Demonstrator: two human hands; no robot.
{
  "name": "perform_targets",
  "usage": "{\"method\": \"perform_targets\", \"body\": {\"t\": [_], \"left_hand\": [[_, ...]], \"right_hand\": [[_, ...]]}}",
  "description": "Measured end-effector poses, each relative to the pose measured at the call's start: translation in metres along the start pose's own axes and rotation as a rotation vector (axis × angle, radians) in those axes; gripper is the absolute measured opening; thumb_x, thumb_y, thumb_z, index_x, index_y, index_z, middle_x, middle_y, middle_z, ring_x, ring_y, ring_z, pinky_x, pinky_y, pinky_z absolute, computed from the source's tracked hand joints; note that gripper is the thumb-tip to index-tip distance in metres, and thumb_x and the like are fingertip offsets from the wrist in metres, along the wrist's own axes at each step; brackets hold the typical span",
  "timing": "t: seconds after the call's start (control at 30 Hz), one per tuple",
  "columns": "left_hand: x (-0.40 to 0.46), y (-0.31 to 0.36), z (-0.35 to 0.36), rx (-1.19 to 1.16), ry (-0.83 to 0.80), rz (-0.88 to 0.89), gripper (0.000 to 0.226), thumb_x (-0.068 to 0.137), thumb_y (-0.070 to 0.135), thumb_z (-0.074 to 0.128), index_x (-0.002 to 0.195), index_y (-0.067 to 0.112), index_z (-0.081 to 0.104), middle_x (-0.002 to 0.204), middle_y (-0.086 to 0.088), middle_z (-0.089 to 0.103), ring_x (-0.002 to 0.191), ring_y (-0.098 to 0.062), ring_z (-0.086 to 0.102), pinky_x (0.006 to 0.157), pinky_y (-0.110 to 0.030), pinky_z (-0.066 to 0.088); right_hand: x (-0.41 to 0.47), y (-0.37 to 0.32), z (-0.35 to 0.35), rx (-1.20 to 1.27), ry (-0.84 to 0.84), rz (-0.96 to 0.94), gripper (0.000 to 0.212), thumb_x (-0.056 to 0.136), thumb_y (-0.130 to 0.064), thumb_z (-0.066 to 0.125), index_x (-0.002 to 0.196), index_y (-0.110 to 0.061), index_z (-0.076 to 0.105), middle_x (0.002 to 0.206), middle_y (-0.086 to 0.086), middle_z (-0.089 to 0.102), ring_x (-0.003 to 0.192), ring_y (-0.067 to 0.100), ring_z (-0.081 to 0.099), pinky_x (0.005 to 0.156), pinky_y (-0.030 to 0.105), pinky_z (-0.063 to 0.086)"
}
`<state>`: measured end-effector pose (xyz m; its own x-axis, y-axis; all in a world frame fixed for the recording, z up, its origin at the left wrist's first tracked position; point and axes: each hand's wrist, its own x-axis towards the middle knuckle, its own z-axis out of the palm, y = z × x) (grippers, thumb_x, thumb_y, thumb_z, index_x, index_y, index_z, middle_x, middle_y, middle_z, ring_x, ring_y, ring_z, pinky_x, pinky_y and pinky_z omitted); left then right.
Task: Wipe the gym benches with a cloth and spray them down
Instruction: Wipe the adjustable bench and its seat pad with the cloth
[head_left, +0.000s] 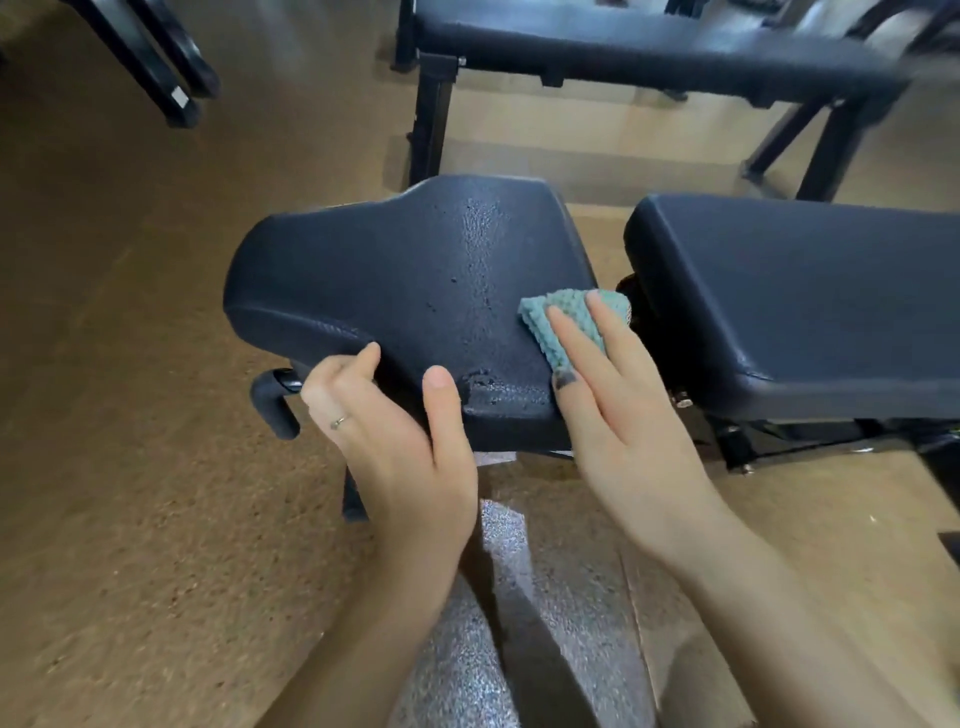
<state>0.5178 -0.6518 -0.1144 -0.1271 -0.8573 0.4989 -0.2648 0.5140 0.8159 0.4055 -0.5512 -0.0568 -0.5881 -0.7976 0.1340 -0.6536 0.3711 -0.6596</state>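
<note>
A dark padded bench seat (395, 275) fills the middle of the head view, its surface worn and glistening in patches. My left hand (400, 436) grips the seat's near edge, thumb on top and fingers curled under it. My right hand (618, 410) lies flat with straight fingers on a folded teal cloth (563, 317), pressing it onto the seat's right side. The bench's long back pad (800, 296) sits to the right, across a narrow gap. No spray bottle is in view.
A second black bench (649, 49) stands behind, on black metal legs (431, 119). Two black equipment feet (171, 78) sit at the top left. A black handle (275, 405) sticks out under the seat. The floor is brown speckled rubber (130, 364).
</note>
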Motion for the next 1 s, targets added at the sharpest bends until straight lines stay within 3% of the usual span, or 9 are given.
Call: {"method": "perform_targets", "body": {"t": [0.1,0.2,0.33,0.5,0.6,0.7,0.83,0.97,1.0], "left_hand": [[0.009,-0.009,-0.006,0.002,-0.015,0.035,0.035,0.102,0.023,0.047,0.121,-0.006,0.048,0.123,-0.015,0.039,0.113,-0.039,0.049,0.093,-0.059,0.046],[0.023,-0.016,-0.017,0.129,-0.013,0.074,0.022,0.104,0.02,0.045,0.117,0.003,0.052,0.12,-0.008,0.042,0.107,-0.035,0.052,0.092,-0.057,0.047],[0.031,-0.024,-0.03,0.288,-0.035,0.069,0.039,0.1,0.015,0.047,0.136,0.001,0.047,0.14,-0.021,0.043,0.124,-0.033,0.044,0.107,-0.036,0.037],[0.025,-0.026,-0.029,0.32,-0.073,0.041,0.048,0.104,0.019,0.046,0.147,-0.001,0.039,0.155,-0.02,0.032,0.141,-0.035,0.034,0.114,-0.051,0.035],[0.03,-0.022,-0.029,0.299,-0.056,-0.04,0.053,0.104,0.028,0.047,0.15,0.004,0.036,0.161,-0.017,0.024,0.147,-0.034,0.029,0.117,-0.052,0.034],[0.035,-0.03,-0.033,0.285,-0.067,-0.054,0.057,0.104,0.038,0.045,0.153,0.01,0.031,0.163,-0.005,0.019,0.147,-0.03,0.033,0.113,-0.052,0.04],[0.036,-0.04,-0.039,0.275,-0.063,-0.01,0.047,0.107,0.022,0.043,0.152,0.014,0.035,0.162,0.002,0.022,0.135,-0.032,0.048,0.105,-0.05,0.048],[0.038,-0.032,-0.039,0.258,0.0,-0.041,0.039,0.108,0.015,0.038,0.146,0.007,0.044,0.157,-0.01,0.033,0.141,-0.019,0.04,0.116,-0.023,0.034],[0.037,-0.03,-0.037,0.255,-0.006,-0.056,0.042,0.108,0.02,0.037,0.148,0.008,0.042,0.159,-0.009,0.03,0.14,-0.022,0.041,0.117,-0.027,0.035]], "right_hand": [[0.042,-0.009,0.0,-0.354,-0.091,-0.146,0.06,0.099,-0.047,0.015,0.158,-0.039,0.027,0.168,-0.009,0.017,0.156,0.019,0.007,0.127,0.041,0.006],[0.078,-0.036,0.013,-0.567,-0.25,-0.317,0.054,0.106,-0.041,0.017,0.16,-0.04,0.016,0.169,-0.009,0.011,0.157,0.023,0.006,0.126,0.046,0.005],[0.05,-0.04,0.011,-0.651,-0.321,-0.637,0.056,0.103,-0.041,0.017,0.159,-0.04,0.019,0.169,-0.005,0.013,0.156,0.026,0.009,0.125,0.05,0.011],[0.023,0.008,-0.025,-0.859,-0.318,-0.923,0.055,0.105,-0.035,0.034,0.159,-0.038,0.023,0.17,0.0,0.01,0.156,0.029,0.011,0.123,0.052,0.019],[0.028,0.021,-0.038,-0.894,-0.34,-0.968,0.054,0.106,-0.034,0.032,0.159,-0.037,0.023,0.17,0.004,0.009,0.155,0.033,0.014,0.121,0.055,0.025],[0.037,-0.004,-0.022,-0.909,-0.343,-1.001,0.057,0.102,-0.035,0.029,0.158,-0.036,0.027,0.17,0.004,0.012,0.155,0.034,0.014,0.123,0.053,0.021],[0.048,-0.04,0.02,-0.881,-0.279,-1.021,0.053,0.097,-0.031,0.039,0.149,-0.023,0.048,0.164,0.005,0.031,0.152,0.035,0.024,0.122,0.053,0.023],[0.032,-0.009,0.008,-0.818,-0.212,-0.96,0.057,0.099,-0.027,0.044,0.155,-0.025,0.037,0.167,0.006,0.022,0.152,0.034,0.023,0.123,0.05,0.02],[0.025,0.004,-0.001,-0.814,-0.19,-0.956,0.061,0.098,-0.025,0.049,0.157,-0.027,0.034,0.167,0.007,0.021,0.152,0.035,0.024,0.123,0.051,0.021]]}}
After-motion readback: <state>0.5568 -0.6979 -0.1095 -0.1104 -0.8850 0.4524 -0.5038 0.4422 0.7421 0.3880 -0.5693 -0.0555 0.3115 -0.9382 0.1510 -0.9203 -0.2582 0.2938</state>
